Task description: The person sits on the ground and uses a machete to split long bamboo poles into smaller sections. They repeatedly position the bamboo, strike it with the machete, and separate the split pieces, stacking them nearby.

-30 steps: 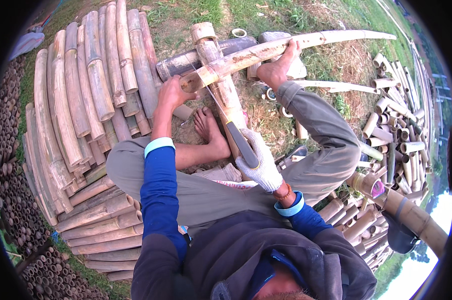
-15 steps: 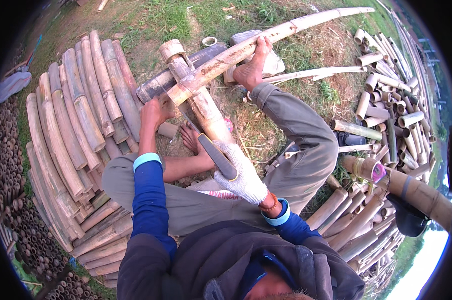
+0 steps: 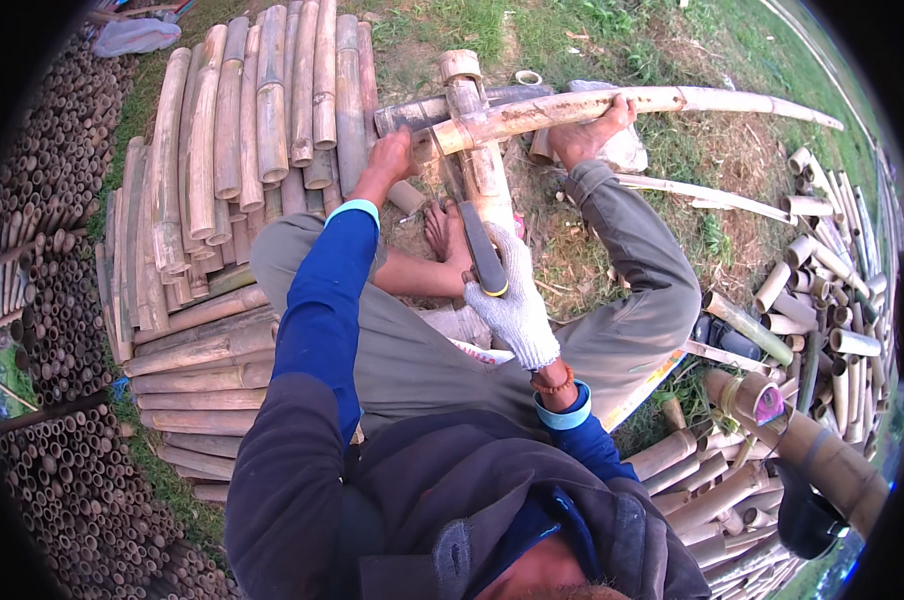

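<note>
Bamboo pole [image 3: 562, 110] stretches rightward, left grip [image 3: 392, 158] holding its end, right grip [image 3: 513, 305] a saw [image 3: 483, 248].

Open green grass [image 3: 542, 30] gives passage beyond the long, curved, pale bamboo pole [image 3: 612, 103]. Close by the bare left hand [image 3: 392, 155], stacked tan bamboo lengths [image 3: 272, 110] bar the outer side; a thick, round, tan bamboo beam [image 3: 485, 180] crosses under the pole, blocking the way rightward. Straw-littered ground [image 3: 572, 255] leaves room between the white-gloved right hand [image 3: 517, 305] and the bent, grey-trousered right leg [image 3: 632, 255].
</note>
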Demonstrator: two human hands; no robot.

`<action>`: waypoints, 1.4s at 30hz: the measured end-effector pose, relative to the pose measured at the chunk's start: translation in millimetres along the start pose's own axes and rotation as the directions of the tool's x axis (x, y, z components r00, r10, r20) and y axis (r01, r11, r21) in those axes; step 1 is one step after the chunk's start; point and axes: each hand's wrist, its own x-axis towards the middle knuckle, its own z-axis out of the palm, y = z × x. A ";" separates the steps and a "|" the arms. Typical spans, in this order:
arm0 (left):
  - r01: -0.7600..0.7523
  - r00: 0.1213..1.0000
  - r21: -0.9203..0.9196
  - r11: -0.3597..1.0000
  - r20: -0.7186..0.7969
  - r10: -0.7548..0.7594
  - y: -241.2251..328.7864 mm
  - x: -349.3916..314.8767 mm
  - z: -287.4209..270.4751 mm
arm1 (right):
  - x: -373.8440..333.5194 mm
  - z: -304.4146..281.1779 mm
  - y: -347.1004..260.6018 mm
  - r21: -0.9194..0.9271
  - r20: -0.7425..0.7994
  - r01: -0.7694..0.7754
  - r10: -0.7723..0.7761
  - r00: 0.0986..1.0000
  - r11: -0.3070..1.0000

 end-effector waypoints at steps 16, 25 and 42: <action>0.048 0.960 0.120 0.992 0.269 -0.079 20.4 9.8 -40.6 | 7.6 34.0 30.7 0.026 -0.136 -0.102 0.105 0.985 0.994; 0.045 0.989 -0.005 0.999 0.140 -0.044 6.8 7.1 -16.8 | 25.8 55.3 49.4 0.226 -0.119 -0.165 0.195 0.973 0.960; 0.068 0.986 0.043 0.997 0.153 -0.073 13.8 3.3 -29.2 | 27.3 23.8 28.5 -0.005 -0.126 -0.071 0.069 0.990 0.997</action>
